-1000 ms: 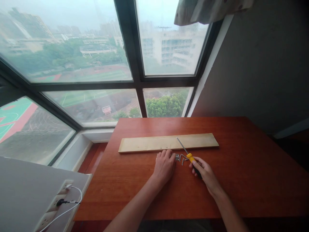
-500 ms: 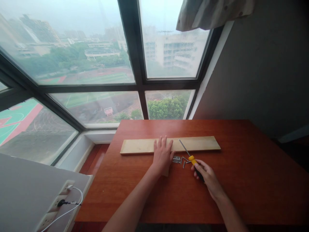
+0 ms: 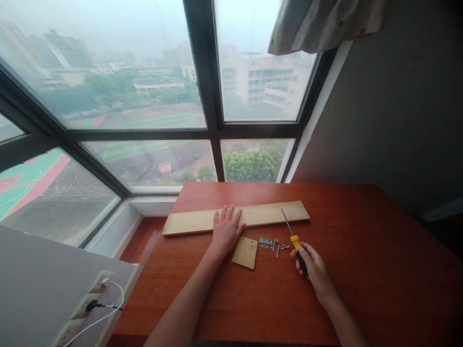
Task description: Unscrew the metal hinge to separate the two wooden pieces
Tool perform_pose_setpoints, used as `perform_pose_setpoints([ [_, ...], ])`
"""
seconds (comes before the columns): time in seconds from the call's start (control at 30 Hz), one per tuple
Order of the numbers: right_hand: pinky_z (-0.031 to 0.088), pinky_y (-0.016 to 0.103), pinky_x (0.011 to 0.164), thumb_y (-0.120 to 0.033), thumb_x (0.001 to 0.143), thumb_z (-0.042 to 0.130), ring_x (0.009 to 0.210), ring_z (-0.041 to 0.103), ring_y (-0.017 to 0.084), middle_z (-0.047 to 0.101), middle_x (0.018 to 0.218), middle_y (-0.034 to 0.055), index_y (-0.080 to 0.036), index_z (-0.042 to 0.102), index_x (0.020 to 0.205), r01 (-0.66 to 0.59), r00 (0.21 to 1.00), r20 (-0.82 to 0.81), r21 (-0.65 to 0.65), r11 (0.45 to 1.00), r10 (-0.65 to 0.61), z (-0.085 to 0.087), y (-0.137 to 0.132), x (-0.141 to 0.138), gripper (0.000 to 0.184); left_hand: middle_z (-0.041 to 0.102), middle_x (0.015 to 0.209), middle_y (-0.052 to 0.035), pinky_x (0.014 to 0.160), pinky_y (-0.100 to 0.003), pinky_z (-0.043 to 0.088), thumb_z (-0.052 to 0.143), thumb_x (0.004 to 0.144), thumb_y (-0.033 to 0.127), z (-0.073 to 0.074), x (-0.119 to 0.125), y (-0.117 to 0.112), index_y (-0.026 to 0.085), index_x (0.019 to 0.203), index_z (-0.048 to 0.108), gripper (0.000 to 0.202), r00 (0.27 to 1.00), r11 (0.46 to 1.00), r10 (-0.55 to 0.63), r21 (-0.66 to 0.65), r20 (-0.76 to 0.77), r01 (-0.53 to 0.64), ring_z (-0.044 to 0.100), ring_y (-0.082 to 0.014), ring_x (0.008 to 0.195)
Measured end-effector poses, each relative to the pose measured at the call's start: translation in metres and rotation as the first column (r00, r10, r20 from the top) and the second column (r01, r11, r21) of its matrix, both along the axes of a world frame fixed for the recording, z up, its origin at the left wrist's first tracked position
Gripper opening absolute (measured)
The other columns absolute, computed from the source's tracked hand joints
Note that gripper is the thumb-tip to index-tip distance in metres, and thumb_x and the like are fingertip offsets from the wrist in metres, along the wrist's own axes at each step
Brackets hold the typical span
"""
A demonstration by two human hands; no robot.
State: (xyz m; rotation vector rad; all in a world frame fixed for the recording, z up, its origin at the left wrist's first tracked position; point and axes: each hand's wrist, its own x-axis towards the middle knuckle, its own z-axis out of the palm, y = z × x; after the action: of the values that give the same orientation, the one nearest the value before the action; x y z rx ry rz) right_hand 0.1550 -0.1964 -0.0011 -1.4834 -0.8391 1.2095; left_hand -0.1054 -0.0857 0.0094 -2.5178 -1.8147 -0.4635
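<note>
My left hand (image 3: pixel 227 229) lies flat with spread fingers on a long, pale wooden board (image 3: pixel 267 214) and covers part of its middle. In my right hand (image 3: pixel 310 265) is a screwdriver (image 3: pixel 295 241) with a yellow and black handle, its shaft pointing up and left toward the board's right part. Between the hands, a small square wooden piece (image 3: pixel 245 253) with two holes near its top edge rests on the table. Right of it lie a metal hinge (image 3: pixel 265 243) and several loose screws (image 3: pixel 278 250).
The reddish-brown wooden table (image 3: pixel 361 270) stands against large windows (image 3: pixel 253 130). A grey wall (image 3: pixel 390 120) rises on the right. At lower left, a low wall carries power sockets (image 3: pixel 81 306) with a white cable (image 3: pixel 117 301) plugged in. A curtain (image 3: pixel 325 24) hangs at the top.
My left hand has slid left, and the long board has shifted left with it. The small wooden piece, mostly covered before, now shows fully. My right hand still holds the screwdriver.
</note>
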Motion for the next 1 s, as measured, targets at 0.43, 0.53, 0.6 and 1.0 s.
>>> perform_pose_setpoints([
  [0.43, 0.037, 0.025, 0.040, -0.064, 0.076, 0.062, 0.050, 0.048, 0.012, 0.062, 0.074, 0.0020, -0.022, 0.062, 0.096, -0.050, 0.996, 0.077, 0.003, 0.999, 0.050, -0.004, -0.001, -0.001, 0.046, 0.056, 0.137, -0.0068, 0.110, -0.045, 0.027, 0.037, 0.096, 0.042, 0.010, -0.075, 0.017, 0.031, 0.134, 0.051, 0.042, 0.992, 0.990, 0.114, -0.085, 0.063, -0.108, 0.039, -0.0250, 0.134],
  [0.53, 0.038, 0.025, 0.040, -0.063, 0.077, 0.062, 0.051, 0.048, 0.012, 0.063, 0.075, 0.0024, -0.021, 0.062, 0.097, -0.051, 0.996, 0.079, 0.004, 0.999, 0.051, -0.005, 0.000, -0.001, 0.046, 0.055, 0.138, -0.0075, 0.111, -0.047, 0.027, 0.039, 0.095, 0.038, 0.014, -0.078, 0.017, 0.030, 0.134, 0.051, 0.042, 0.989, 0.989, 0.132, -0.078, 0.064, -0.127, 0.038, -0.0260, 0.135],
  [0.6, 0.039, 0.026, 0.041, -0.062, 0.077, 0.062, 0.054, 0.050, 0.013, 0.063, 0.077, 0.0030, -0.021, 0.062, 0.096, -0.044, 0.996, 0.076, 0.006, 0.999, 0.043, -0.006, 0.000, -0.001, 0.045, 0.054, 0.138, -0.0091, 0.111, -0.049, 0.026, 0.040, 0.095, 0.036, 0.016, -0.077, 0.017, 0.028, 0.133, 0.052, 0.041, 0.986, 0.987, 0.153, -0.066, 0.063, -0.149, 0.038, -0.0278, 0.135],
  [1.0, 0.046, 0.028, 0.050, -0.065, 0.071, 0.065, 0.062, 0.056, 0.017, 0.067, 0.082, 0.0055, -0.017, 0.062, 0.106, 0.097, 0.981, 0.169, 0.006, 0.995, -0.097, -0.012, 0.000, 0.007, 0.059, 0.057, 0.130, -0.0093, 0.111, -0.047, 0.031, 0.048, 0.092, 0.032, 0.024, 0.030, -0.056, 0.024, 0.120, 0.058, 0.031, 0.926, 0.948, -0.315, 0.017, 0.207, 0.319, 0.049, -0.0256, 0.122],
])
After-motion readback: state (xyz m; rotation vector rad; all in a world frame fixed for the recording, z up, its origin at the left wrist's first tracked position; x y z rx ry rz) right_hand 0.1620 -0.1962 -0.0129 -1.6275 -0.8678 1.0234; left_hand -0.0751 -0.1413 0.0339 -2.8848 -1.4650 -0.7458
